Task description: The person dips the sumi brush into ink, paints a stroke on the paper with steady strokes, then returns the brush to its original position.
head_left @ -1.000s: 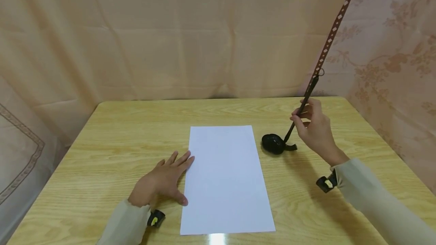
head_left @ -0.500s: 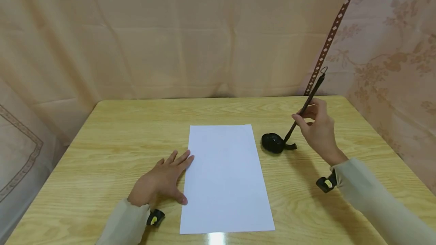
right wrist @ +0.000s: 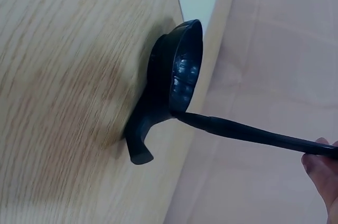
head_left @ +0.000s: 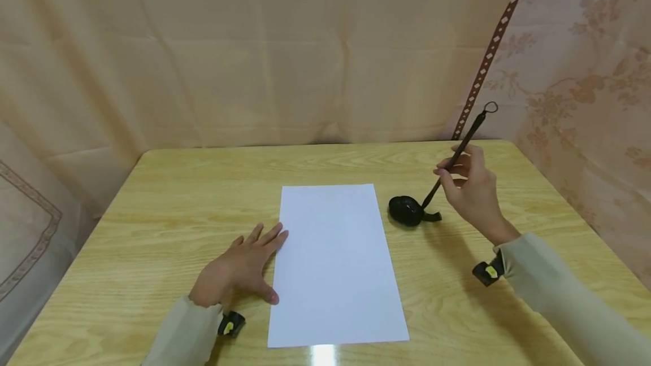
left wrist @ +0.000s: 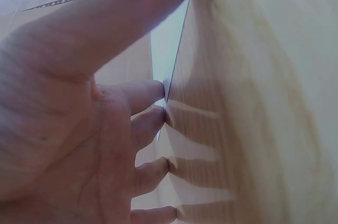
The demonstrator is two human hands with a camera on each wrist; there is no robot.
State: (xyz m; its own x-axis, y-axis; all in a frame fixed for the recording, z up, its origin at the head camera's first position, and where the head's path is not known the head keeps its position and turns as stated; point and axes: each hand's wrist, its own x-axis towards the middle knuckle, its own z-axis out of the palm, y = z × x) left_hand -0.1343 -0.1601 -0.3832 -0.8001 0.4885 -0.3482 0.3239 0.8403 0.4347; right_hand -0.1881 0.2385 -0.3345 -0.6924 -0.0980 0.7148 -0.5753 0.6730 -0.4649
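A dark writing brush (head_left: 460,148) slants up from a small black ink dish (head_left: 405,211) with a stem-like handle. My right hand (head_left: 472,194) pinches the brush partway along its shaft between thumb and fingers. In the right wrist view, the brush's lower end (right wrist: 203,122) meets the rim of the ink dish (right wrist: 179,71), on the side by the handle. A white sheet of paper (head_left: 335,264) lies on the table, left of the dish. My left hand (head_left: 239,270) is spread with straight fingers, its thumb tip and fingertips resting at the paper's left edge.
The wood-grain table (head_left: 168,213) carries all of this. Behind it hangs a beige curtain (head_left: 244,61), and a flower-patterned cloth (head_left: 585,83) hangs along the right side. Each wrist wears a small black camera strap at the cuff.
The brush's top has swung slightly right and away from my left side, while its tip stays at the dish rim. My left hand and the paper have stayed in place.
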